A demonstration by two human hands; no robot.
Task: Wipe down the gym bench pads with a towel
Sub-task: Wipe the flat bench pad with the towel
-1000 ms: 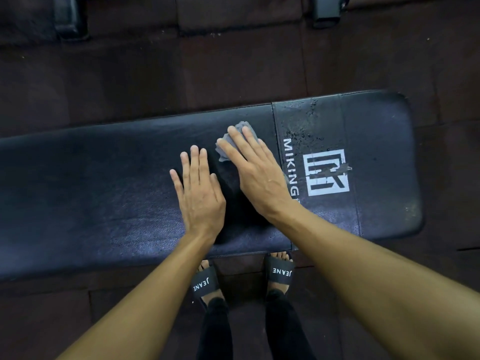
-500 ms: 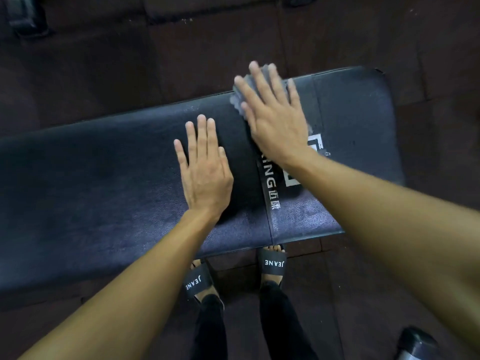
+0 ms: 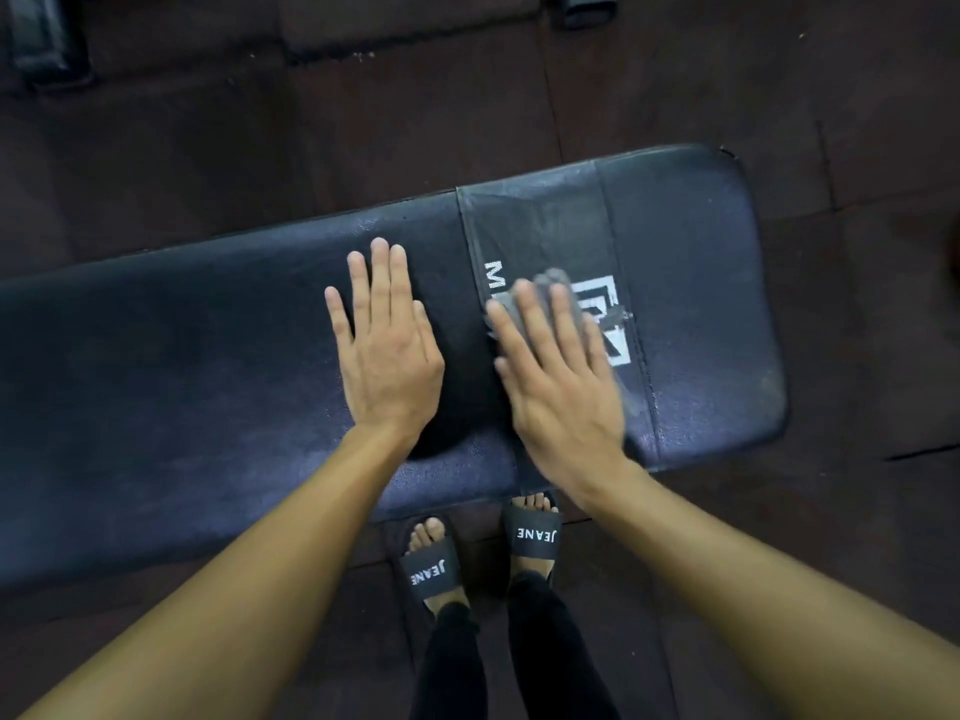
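Two-handed, working bent over the long black bench pad (image 3: 156, 381). Standing close against its near edge in black slides (image 3: 431, 571), probably for keeping body weight over the arms.

Planting the left hand (image 3: 387, 356) palm down on the main stretch of the pad, fingers straight and a little spread, gripping nothing. Most likely bracing the body and steadying the bench during the wiping.

Pressing the right hand (image 3: 561, 387) flat just beside it, on the far side of the stitched seam (image 3: 467, 236), fingers slightly splayed. Pinning the grey towel (image 3: 550, 280) under palm and fingers rather than pinching it, and letting bunched cloth poke out past the fingertips and along the little-finger side. Blurring at this hand only, so apparently sliding at this instant. Choosing a flat palm, by the look of it, for spreading pressure over a wide patch of cloth.

Covering part of the white lettering and logo (image 3: 618, 350) with hand and towel, on the panel toward the bench's right end. Leaving pale speckling (image 3: 519, 200) along that panel's far edge, seemingly not yet wiped.

Farther off, seeing only dark rubber floor tiles (image 3: 363, 122) and a dark object (image 3: 589, 7) at the top edge, too dim for identifying.
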